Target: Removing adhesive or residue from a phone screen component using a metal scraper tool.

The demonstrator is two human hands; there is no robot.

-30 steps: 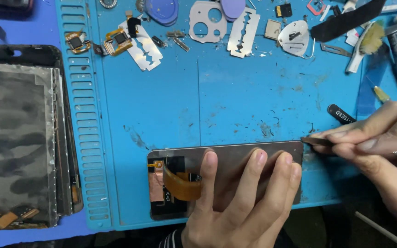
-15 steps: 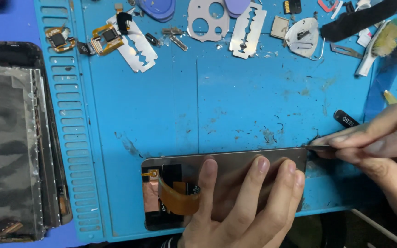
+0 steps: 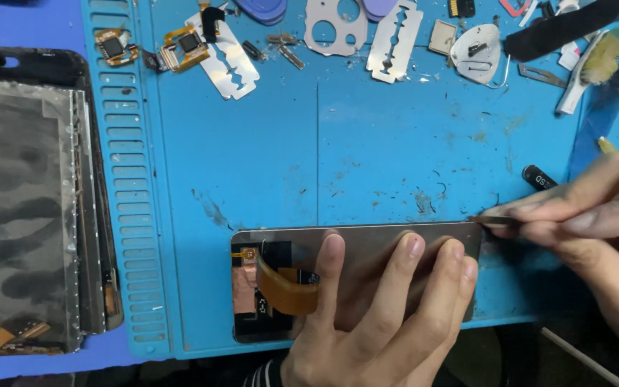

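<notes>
Head view: a blue work mat fills the frame, with razor blades, small flex-cable parts and tools scattered along the top edge, and a dismantled tablet at left. At lower centre lies a phone screen panel, back side up, pressed flat under the spread fingers of the left hand. The right hand, at right, pinches a thin metal tool whose tip meets the panel's upper right corner.
</notes>
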